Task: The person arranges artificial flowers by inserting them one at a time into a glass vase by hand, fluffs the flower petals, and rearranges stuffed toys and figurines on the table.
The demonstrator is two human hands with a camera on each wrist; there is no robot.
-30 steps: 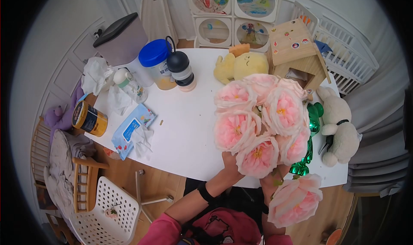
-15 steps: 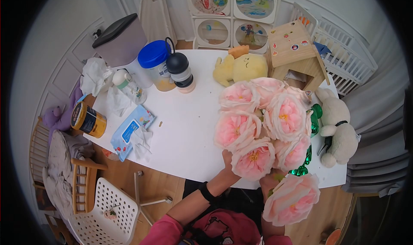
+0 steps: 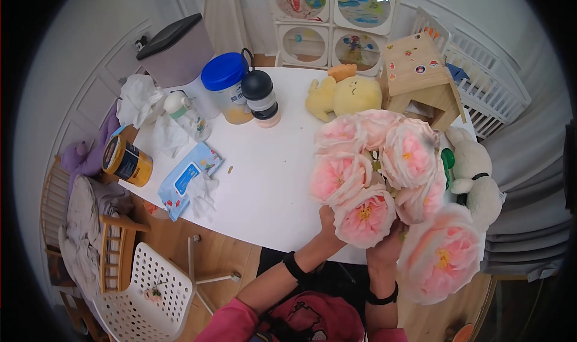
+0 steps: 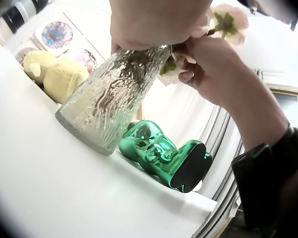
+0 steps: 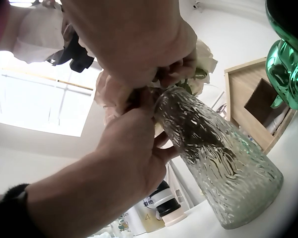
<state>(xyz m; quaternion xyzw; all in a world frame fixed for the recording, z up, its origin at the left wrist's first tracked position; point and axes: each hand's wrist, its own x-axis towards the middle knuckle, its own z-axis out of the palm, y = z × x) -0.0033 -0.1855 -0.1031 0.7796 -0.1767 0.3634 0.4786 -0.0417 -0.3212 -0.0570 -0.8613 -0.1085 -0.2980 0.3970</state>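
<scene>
Several large pink roses point(image 3: 365, 214) fill a ribbed clear glass vase point(image 4: 111, 99), which leans in the left wrist view. The vase is hidden under the blooms in the head view. My left hand point(image 5: 131, 148) grips the vase around its neck, thumb and fingers at the rim. Beside the vase mouth, my right hand point(image 4: 211, 64) pinches the stem of a single rose point(image 3: 442, 258). That bloom hangs to the right of the others, lower and nearer the camera. A shiny green figurine point(image 4: 154, 151) lies on the table beside the vase base.
On the white table point(image 3: 264, 186) are a yellow plush point(image 3: 357, 96), a wooden house point(image 3: 418, 72) and a white plush point(image 3: 481, 180). Wet wipes point(image 3: 189, 177), a blue-lidded jar point(image 3: 228, 90) and a dark-topped bottle point(image 3: 259, 96) stand left. A small flower point(image 3: 153, 294) lies on the white chair.
The single rose has risen and swung right, its face turning more toward the camera. My right hand has moved up closer to the bunch. The left hand keeps its grip at the vase.
</scene>
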